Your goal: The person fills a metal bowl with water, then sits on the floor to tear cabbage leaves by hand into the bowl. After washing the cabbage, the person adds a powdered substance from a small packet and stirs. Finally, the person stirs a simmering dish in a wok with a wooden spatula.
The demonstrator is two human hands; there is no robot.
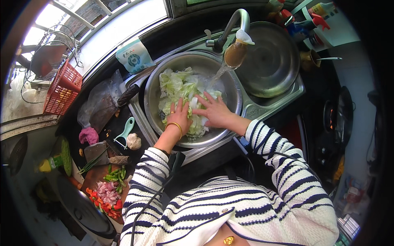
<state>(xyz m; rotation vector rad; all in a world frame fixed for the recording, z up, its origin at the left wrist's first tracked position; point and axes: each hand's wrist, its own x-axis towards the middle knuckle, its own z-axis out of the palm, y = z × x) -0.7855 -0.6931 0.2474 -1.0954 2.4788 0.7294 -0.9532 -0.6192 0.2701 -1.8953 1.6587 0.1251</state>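
Observation:
Torn pale-green leaves, perhaps cabbage [177,83], lie in a large round metal basin [151,114] set in the sink. Water runs into it from a curved metal faucet [242,18], whose mouth has a brownish cloth or bag [235,54] tied over it. My left hand [179,118] rests on the leaves at the basin's near side, fingers spread. Beside it, my right hand [214,110] touches the leaves with its fingers apart. Neither hand is closed on anything. The leaves' lower part and the basin's bottom are mostly hidden.
A round metal lid or pan [267,58] covers the right sink bowl. Left of the sink lie a cleaver [104,113], a peeler [125,132] and a garlic bulb [134,141]. A cutting board [92,175] holds cut meat and peppers. A red plastic basket [63,89] stands by the window.

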